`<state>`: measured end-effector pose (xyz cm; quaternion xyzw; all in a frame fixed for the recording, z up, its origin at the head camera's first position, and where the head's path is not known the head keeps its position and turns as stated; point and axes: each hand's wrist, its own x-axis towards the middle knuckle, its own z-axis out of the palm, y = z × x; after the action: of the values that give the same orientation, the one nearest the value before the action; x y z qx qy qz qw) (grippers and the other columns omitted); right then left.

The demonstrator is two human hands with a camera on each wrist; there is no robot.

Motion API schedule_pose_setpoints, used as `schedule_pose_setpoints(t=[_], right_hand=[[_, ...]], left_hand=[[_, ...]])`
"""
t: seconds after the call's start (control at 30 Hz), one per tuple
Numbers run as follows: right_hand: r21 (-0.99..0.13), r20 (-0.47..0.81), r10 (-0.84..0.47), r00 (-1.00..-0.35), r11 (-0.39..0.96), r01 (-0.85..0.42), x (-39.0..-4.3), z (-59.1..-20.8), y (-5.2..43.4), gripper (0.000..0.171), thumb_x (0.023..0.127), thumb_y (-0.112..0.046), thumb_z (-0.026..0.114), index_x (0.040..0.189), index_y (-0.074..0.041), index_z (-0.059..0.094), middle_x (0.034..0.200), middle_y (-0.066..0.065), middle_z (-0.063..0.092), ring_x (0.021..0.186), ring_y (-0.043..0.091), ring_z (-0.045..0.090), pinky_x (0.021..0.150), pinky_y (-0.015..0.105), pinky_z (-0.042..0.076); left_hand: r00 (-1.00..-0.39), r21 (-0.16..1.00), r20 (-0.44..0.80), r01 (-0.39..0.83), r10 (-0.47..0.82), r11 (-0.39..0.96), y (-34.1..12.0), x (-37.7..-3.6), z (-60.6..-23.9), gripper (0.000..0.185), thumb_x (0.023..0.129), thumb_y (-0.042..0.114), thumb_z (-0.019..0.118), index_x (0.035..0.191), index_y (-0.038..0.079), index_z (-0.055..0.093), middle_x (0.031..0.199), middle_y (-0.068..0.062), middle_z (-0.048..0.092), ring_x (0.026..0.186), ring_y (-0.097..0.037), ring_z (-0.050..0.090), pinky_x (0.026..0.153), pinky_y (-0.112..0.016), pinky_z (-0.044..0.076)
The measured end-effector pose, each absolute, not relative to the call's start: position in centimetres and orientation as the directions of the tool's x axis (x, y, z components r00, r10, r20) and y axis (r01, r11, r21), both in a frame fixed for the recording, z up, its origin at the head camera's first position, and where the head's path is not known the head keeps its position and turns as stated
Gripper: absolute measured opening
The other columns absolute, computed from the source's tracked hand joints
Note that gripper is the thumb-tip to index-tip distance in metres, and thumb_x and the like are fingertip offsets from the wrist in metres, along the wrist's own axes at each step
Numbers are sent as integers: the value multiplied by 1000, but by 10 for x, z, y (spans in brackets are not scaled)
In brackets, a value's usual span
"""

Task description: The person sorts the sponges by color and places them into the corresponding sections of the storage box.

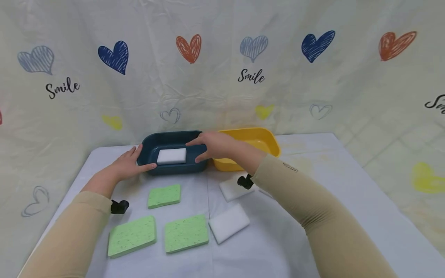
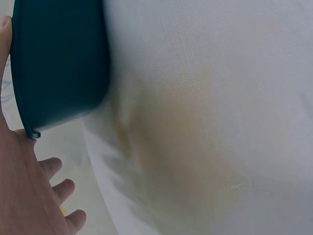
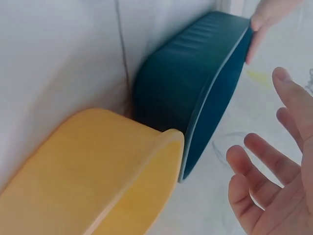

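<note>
A person's left hand [image 1: 126, 164] is spreading wide against the left end of a dark teal plastic tub [image 1: 180, 168], its thumb lying along the front rim and its index finger touching the rim near the back corner; the other fingers are fanning out loosely past the tub. The right hand [image 1: 217, 146] is hovering over the right end of the same tub, thumb and fingers apart, holding nothing. Inside the tub a white rectangular sponge [image 1: 171, 156] is lying flat, just left of the right hand's fingertips and apart from them.

A yellow plastic tub [image 1: 229, 165] is standing directly to the right, its rim appearing to touch the teal one; the right wrist is crossing in front of it. Nearer the person, three pale green speckled sponges are resting on the table: one [image 1: 164, 196] in front of the teal tub, two [image 1: 132, 236] [image 1: 186, 233] side by side closer in. To their right two white sponges [image 1: 229, 223] [image 1: 231, 189] are lying at a slant, and the edge of another white piece is showing beside the beige right sleeve [image 1: 313, 208].

A white cloth [image 1: 313, 154] is covering the table. Behind it a pale fabric backdrop [image 1: 215, 85] is hanging, printed with blue, red and yellow hearts and the word "Smile".
</note>
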<state>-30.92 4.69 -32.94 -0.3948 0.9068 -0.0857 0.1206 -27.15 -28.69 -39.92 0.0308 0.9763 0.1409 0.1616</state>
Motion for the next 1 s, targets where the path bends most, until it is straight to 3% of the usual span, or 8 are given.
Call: schedule_pose_setpoints(t=[0.37, 0.53, 0.73, 1.0], right_hand=[[-199, -137, -753, -643, 657, -727, -263, -341, 98, 59, 87, -48, 74, 141, -36, 57, 120, 0, 63, 89, 14, 53, 76, 26, 48], [-265, -184, -748, -638, 663, -700, -238, -349, 124, 61, 83, -48, 77, 140, -37, 57, 122, -3, 62, 91, 15, 59, 76, 25, 49], [-312, -199, -785, -587, 618, -721, -212, -360, 150, 64, 82, -50, 78, 141, -38, 56, 124, -8, 60, 93, 14, 62, 76, 24, 50], [-267, -196, -805, -561, 594, -759, -191, -371, 170, 62, 82, -51, 77, 140, -39, 57, 127, -13, 60, 111, 8, 58, 94, 33, 50]], left_hand=[[-948, 297, -297, 18, 110, 955, -287, -271, -399, 122, 83, 83, 46, 157, 2, -7, 158, -36, -2, 143, -57, 2, 111, -71, 9], [-949, 299, -295, 21, 114, 954, -288, -269, -400, 122, 83, 82, 47, 157, 2, -7, 158, -36, -1, 143, -57, 3, 111, -71, 10], [-950, 302, -291, 24, 116, 953, -288, -268, -400, 122, 83, 83, 47, 157, 2, -7, 158, -36, 0, 142, -58, 3, 111, -72, 11], [-949, 298, -293, 22, 114, 954, -287, -269, -398, 121, 83, 82, 47, 157, 2, -7, 158, -36, 0, 142, -58, 4, 111, -72, 11]])
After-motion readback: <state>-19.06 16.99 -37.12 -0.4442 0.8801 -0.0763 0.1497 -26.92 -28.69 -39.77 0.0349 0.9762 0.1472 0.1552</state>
